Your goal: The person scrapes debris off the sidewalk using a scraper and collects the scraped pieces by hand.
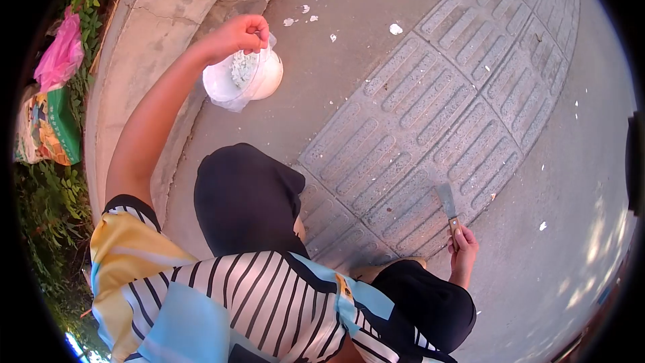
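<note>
Over a white bucket (270,74) my left hand (243,35) is raised, its fingers curled together; whatever they may hold is too small to make out. The bucket has a clear plastic liner and holds pale, broken flakes (243,69). At the lower right, my right hand (462,249) grips the wooden handle of a scraper (446,200), whose flat metal blade points up and away from me over the textured paving tiles (430,101).
White flakes (396,29) lie scattered on the grey pavement (537,181). A curved stone curb (151,20) runs along the left. Beyond it are green plants (40,208), a pink plastic bag (60,54) and a colourful printed bag (57,128).
</note>
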{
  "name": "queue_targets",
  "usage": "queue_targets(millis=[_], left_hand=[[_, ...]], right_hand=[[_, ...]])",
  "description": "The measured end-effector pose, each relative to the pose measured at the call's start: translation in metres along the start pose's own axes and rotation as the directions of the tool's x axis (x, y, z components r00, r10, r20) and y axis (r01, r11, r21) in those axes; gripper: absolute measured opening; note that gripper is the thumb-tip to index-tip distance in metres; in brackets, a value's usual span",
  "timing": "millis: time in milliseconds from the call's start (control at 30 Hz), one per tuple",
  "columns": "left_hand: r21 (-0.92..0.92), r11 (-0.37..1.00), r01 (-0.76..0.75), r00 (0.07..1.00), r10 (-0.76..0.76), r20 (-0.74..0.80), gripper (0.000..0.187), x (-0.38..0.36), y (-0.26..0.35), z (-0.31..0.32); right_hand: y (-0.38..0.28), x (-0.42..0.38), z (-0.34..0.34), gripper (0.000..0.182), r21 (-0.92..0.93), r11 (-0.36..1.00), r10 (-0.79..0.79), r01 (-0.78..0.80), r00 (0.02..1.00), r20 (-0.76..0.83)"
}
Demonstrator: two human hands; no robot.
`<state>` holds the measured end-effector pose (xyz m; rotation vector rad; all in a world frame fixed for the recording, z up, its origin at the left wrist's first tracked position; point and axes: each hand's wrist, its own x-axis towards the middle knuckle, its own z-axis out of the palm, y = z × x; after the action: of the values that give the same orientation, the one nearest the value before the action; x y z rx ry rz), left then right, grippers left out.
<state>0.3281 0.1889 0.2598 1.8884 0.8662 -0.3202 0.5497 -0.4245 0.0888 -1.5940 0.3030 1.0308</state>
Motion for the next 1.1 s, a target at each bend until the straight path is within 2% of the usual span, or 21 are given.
queue_targets(millis=[33,167,267,333,367,400,433,467,500,533,600,633,700,733,800,833,867,933,1000,1100], left_hand=[[-0.027,0.999,0.047,0.996,-0.049,-0.078,0.017,-0.008,-0.024,-0.011],[-0.075,0.996,0.040,0.977,-0.055,-0.206,0.035,-0.016,-0.105,-0.023],[-0.075,0.996,0.047,0.977,-0.062,-0.206,0.027,-0.003,-0.144,-0.030],[0.169,0.982,0.087,0.953,-0.032,-0.303,0.019,-0.002,-0.157,-0.031],[0.289,0.953,0.095,0.943,0.006,-0.332,0.015,0.004,-0.159,-0.029],[0.378,0.924,0.063,0.937,0.075,-0.342,0.009,0.006,-0.160,-0.027],[0.459,0.888,0.017,0.913,0.174,-0.370,0.010,0.009,-0.162,-0.021],[0.558,0.829,-0.038,0.905,0.265,-0.334,0.012,0.009,-0.163,-0.020],[0.580,0.813,0.054,0.923,0.182,-0.340,0.013,0.007,-0.143,-0.016],[0.590,0.803,0.083,0.932,0.147,-0.332,0.015,0.008,-0.137,-0.014],[0.605,0.796,0.022,0.952,0.168,-0.255,0.010,0.010,-0.127,-0.011],[0.564,0.826,-0.017,0.969,0.153,-0.194,0.014,0.005,-0.105,-0.008],[0.603,0.782,-0.159,0.941,0.305,-0.146,0.032,0.008,-0.086,-0.004],[0.664,0.729,-0.170,0.936,0.329,-0.121,0.032,0.013,-0.065,0.001],[0.621,0.749,-0.230,0.919,0.377,-0.114,0.030,0.017,-0.011,0.022],[0.628,0.718,-0.299,0.891,0.445,-0.084,0.029,0.024,0.011,0.036],[0.640,0.680,-0.359,0.864,0.501,-0.047,0.029,0.030,0.033,0.051],[0.658,0.597,-0.458,0.815,0.578,0.044,0.028,0.037,0.078,0.086],[0.664,0.516,-0.541,0.772,0.619,0.148,0.027,0.037,0.124,0.127],[0.559,0.513,-0.652,0.744,0.574,0.341,0.027,0.044,0.179,0.182]], right_hand=[[-0.004,0.000,0.007,0.022,-0.023,1.000,0.018,-0.018,1.000,0.014],[-0.016,-0.016,0.040,0.022,-0.047,0.993,0.116,-0.112,0.989,0.096],[0.000,-0.031,0.043,0.025,-0.044,0.979,0.204,-0.199,0.946,0.252],[0.013,-0.046,0.046,0.028,-0.044,0.967,0.252,-0.251,0.911,0.326],[0.021,-0.045,0.034,0.031,-0.024,0.963,0.249,-0.269,0.852,0.460],[0.024,-0.051,0.035,0.031,-0.017,0.950,0.285,-0.312,0.843,0.457],[0.016,-0.063,0.038,0.032,0.013,0.937,0.310,-0.348,0.850,0.425],[0.002,-0.077,0.049,0.029,0.031,0.911,0.364,-0.411,0.837,0.408],[-0.010,-0.093,0.057,0.029,0.028,0.890,0.412,-0.455,0.829,0.379],[-0.017,-0.108,0.054,0.030,0.078,0.856,0.460,-0.511,0.823,0.334],[-0.022,-0.140,0.030,0.031,0.101,0.879,0.431,-0.466,0.867,0.250],[-0.025,-0.156,0.021,0.031,0.176,0.891,0.370,-0.419,0.894,0.252],[-0.035,-0.175,0.025,0.023,0.289,0.910,0.279,-0.298,0.955,0.105],[-0.034,-0.177,0.023,0.021,0.306,0.926,0.218,-0.221,0.975,0.047],[0.011,-0.159,-0.008,0.020,0.179,0.963,0.215,-0.202,0.975,-0.053],[0.005,-0.153,-0.005,0.020,0.181,0.965,0.195,-0.190,0.981,-0.010],[-0.002,-0.152,0.004,0.021,0.190,0.963,0.185,-0.190,0.982,0.041],[-0.009,-0.147,0.005,0.022,0.319,0.947,0.030,-0.029,1.000,0.004],[-0.002,-0.138,-0.016,0.023,0.470,0.870,-0.079,0.149,0.983,-0.166],[0.053,-0.116,-0.080,0.021,0.475,0.798,-0.171,0.371,0.895,-0.411]])
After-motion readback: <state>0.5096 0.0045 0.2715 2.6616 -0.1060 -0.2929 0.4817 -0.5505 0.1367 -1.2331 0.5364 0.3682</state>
